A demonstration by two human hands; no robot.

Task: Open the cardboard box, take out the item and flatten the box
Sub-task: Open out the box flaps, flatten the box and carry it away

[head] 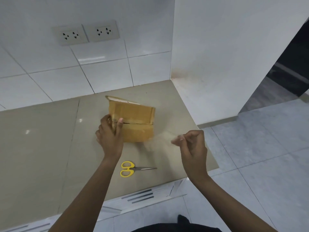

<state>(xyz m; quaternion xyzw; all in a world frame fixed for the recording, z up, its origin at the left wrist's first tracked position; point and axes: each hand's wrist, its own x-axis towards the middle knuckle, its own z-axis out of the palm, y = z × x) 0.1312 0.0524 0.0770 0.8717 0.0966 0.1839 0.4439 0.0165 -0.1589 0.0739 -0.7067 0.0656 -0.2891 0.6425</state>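
Note:
A small brown cardboard box (135, 121) stands on the beige counter (41, 148), its taped side toward me with a dark slit along the seam. My left hand (109, 133) grips the box's left end, thumb on the front face. My right hand (192, 144) hovers to the right of the box with its fingers pinched on a blurred, see-through strip of tape (160, 138) that stretches from the box's lower right corner. What is inside the box is hidden.
Yellow-handled scissors (132, 168) lie shut on the counter in front of the box, blades pointing right. A tiled wall with two sockets (86, 33) rises behind. A white wall (217, 64) bounds the counter's right side, and the counter's right edge drops to the tiled floor (259, 156).

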